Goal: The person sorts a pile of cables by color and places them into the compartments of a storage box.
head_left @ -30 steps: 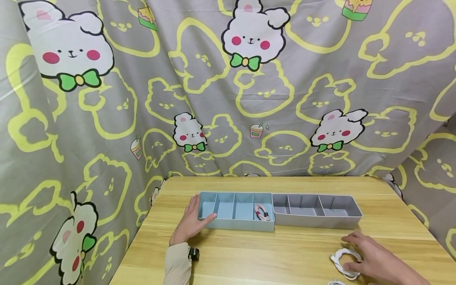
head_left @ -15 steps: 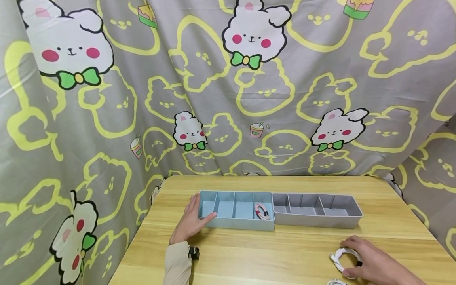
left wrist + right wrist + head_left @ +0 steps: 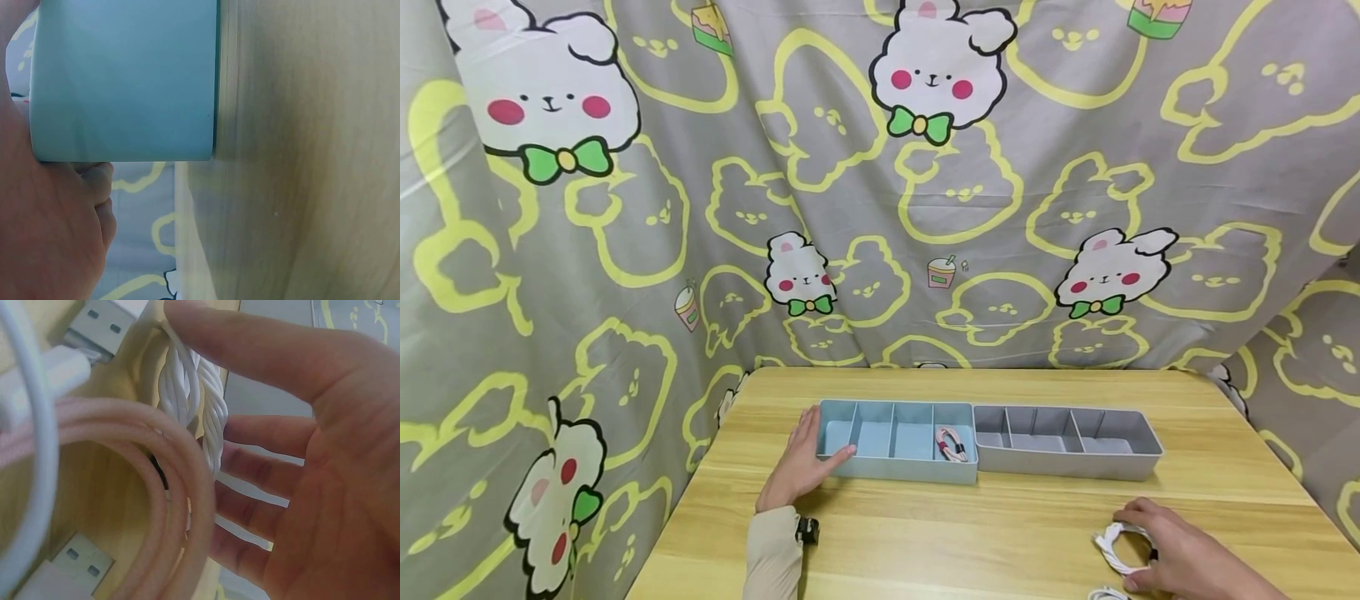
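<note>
My left hand (image 3: 799, 465) grips the left end of a light blue divided organizer box (image 3: 910, 471), thumb over its front rim and fingers along the end. In the left wrist view the blue end wall (image 3: 125, 81) fills the upper left, with bent fingers below it. A coiled pink-and-white cable (image 3: 951, 446) lies in the rightmost blue compartment. At the lower right, my right hand (image 3: 1187, 550) pinches a coiled white cable (image 3: 1108, 548) with a black tie. The right wrist view shows the thumb and fingers on opposite sides of its twisted strands (image 3: 214, 419).
A grey divided box (image 3: 1067, 465) stands end to end with the blue one on the wooden table (image 3: 970, 533). A pink cable coil (image 3: 194, 506) and USB plugs (image 3: 100, 328) lie close to the right hand. Behind hangs a patterned curtain (image 3: 865, 192).
The right hand has closed its fingers and thumb onto the white cable coil, which shifts slightly left. The left hand stays at the blue box.
</note>
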Demonstrator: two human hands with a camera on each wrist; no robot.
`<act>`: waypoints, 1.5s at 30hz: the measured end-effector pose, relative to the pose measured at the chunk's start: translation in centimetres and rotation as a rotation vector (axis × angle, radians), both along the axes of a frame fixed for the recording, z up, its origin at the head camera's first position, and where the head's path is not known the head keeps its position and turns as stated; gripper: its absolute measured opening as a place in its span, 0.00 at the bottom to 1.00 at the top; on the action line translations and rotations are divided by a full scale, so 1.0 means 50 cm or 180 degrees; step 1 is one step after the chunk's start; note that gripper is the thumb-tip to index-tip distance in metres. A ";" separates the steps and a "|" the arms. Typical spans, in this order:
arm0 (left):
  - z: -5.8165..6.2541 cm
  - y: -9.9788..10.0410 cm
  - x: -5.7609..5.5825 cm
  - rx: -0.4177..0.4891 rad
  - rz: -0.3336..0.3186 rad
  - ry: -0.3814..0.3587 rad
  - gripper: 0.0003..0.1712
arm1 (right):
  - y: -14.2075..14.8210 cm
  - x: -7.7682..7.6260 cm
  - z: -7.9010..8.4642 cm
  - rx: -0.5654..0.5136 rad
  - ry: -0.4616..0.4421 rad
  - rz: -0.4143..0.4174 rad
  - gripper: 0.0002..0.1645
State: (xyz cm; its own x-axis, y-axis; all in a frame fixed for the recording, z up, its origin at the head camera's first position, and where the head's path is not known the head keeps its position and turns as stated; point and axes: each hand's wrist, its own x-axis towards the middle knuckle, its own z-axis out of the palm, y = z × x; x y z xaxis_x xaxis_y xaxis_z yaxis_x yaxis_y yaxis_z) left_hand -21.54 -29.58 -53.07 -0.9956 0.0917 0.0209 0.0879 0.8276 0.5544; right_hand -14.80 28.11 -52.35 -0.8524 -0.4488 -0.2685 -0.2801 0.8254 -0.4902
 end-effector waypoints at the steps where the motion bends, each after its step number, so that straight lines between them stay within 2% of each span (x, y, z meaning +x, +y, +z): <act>1: 0.000 0.000 0.000 0.0004 0.0000 0.0001 0.67 | 0.000 0.001 0.000 -0.0013 -0.0012 -0.0006 0.42; 8: 0.001 0.003 0.003 0.0025 0.0001 0.0056 0.67 | 0.003 0.004 0.000 -0.0109 0.0009 0.0084 0.44; 13: -0.001 0.002 0.002 0.0018 0.0006 0.0094 0.67 | 0.003 0.004 -0.001 -0.0024 0.0113 0.0166 0.45; 27: 0.000 0.001 0.001 0.0022 -0.0015 0.0008 0.68 | 0.005 0.007 -0.009 -0.0162 0.0350 0.0397 0.46; 35: 0.001 0.002 0.000 0.0019 -0.0020 0.0094 0.67 | 0.002 0.010 -0.005 -0.0138 0.0399 0.0356 0.45; 42: 0.002 0.001 0.000 0.0015 -0.0011 0.0001 0.68 | 0.004 0.010 -0.002 -0.0144 0.0394 0.0326 0.39; 45: 0.001 0.002 0.001 0.0048 -0.0010 0.0040 0.68 | 0.005 0.011 -0.002 -0.0132 0.0423 0.0333 0.38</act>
